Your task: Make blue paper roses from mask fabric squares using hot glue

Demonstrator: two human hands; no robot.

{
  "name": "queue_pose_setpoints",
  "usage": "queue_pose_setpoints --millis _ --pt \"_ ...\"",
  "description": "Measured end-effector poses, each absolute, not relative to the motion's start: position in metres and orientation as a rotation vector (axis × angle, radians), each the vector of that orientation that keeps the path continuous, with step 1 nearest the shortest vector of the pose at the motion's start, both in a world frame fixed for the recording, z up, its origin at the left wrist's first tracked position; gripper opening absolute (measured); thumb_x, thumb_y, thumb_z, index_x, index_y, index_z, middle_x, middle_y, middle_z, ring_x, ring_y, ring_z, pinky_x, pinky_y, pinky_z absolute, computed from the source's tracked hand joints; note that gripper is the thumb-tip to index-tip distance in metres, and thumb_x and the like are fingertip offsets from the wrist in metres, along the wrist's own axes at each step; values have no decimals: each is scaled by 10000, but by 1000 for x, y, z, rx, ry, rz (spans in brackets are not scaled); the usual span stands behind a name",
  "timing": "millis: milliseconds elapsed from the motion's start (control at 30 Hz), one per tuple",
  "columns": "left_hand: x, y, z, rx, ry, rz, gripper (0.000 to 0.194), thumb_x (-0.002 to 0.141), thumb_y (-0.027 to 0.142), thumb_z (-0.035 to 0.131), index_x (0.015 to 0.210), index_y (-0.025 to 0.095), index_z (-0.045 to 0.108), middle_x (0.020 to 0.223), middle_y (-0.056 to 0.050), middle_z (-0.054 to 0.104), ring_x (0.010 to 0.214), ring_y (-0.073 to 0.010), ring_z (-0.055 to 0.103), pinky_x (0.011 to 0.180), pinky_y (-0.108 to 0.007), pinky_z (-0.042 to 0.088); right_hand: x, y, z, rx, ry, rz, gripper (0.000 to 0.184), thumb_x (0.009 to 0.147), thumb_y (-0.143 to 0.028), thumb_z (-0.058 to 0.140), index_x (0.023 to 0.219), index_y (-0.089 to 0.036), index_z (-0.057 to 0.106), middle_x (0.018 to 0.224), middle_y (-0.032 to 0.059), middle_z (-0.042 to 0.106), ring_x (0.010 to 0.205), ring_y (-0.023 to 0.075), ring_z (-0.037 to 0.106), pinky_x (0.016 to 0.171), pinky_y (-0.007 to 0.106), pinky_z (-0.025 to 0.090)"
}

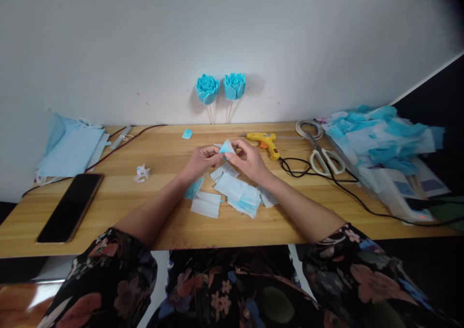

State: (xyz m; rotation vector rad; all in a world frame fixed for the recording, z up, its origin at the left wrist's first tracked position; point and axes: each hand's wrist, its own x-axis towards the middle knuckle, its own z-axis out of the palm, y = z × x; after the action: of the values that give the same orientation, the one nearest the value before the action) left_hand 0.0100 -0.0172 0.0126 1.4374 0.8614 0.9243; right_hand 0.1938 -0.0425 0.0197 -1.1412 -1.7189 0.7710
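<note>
Between my two hands, above the middle of the table, is a small folded piece of blue and white mask fabric (226, 148) with a pointed top. My left hand (203, 160) grips its left side with closed fingers. From the other side, my right hand (250, 157) pinches it with thumb and fingers. Below my hands lies a stack of cut mask pieces (237, 192), with a loose white piece (206, 205) to its left. A yellow glue gun (264, 140) lies just right of my right hand.
Two blue fabric flowers (207, 89) on sticks lean against the wall. White-handled scissors (328, 161) and a black cable (295, 172) lie at right, beside a heap of blue and white scraps (384, 134). Face masks (68, 146) and a phone (70, 209) lie at left.
</note>
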Motion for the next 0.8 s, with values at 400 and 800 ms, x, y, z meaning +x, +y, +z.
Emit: queue_pose_setpoints --millis 400,800 --pt "11 -17 7 1462 853 904 447 690 570 812 681 155 646 583 21 539 539 -75 442 515 -208 337 190 -42 16 -1202 -1738 633 187 826 -360 601 724 -229 516 701 -3 558 662 150 507 630 298 417" --pt "10 -18 11 1446 820 956 435 704 568 806 729 161 657 578 32 532 507 -63 425 502 -209 334 193 -44 23 -1116 -1698 836 272 883 -471 587 789 -217 573 742 -4 560 691 148 515 648 293 426"
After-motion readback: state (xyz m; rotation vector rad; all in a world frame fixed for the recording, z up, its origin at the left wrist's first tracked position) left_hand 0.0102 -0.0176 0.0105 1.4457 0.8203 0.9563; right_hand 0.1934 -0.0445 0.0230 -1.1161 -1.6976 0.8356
